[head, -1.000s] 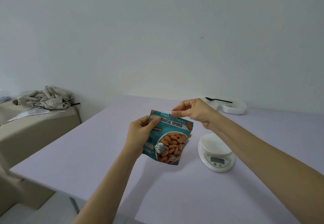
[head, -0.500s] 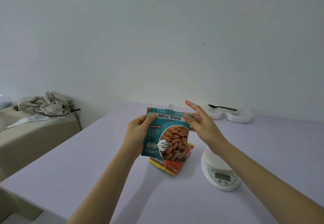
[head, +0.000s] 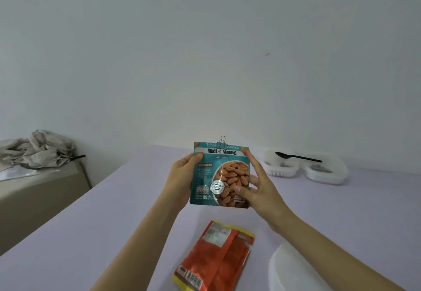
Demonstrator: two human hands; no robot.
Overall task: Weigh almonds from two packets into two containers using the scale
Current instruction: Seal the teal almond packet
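Observation:
A teal packet of roasted almonds (head: pixel 218 172), upright with a binder clip on its top edge, is held above the table. My left hand (head: pixel 182 176) grips its left side, thumb on the front. My right hand (head: pixel 257 188) holds its right side, thumb across the lower front and a fingertip at the top corner. An orange packet (head: pixel 216 258) lies flat on the table below. The white scale (head: pixel 289 268) shows partly at the bottom right, under my right forearm. Two white containers (head: pixel 303 167) stand at the back right, a black spoon (head: pixel 296 156) lying across them.
The lilac table (head: pixel 114 222) ends at a left edge. Beyond it stands a beige box (head: pixel 34 195) with crumpled grey cloth (head: pixel 38 148) on top. A plain wall rises behind the table.
The teal packet has risen and now faces me squarely. My right hand went from pinching its top to holding its right side. The view tilted, showing the orange packet whole.

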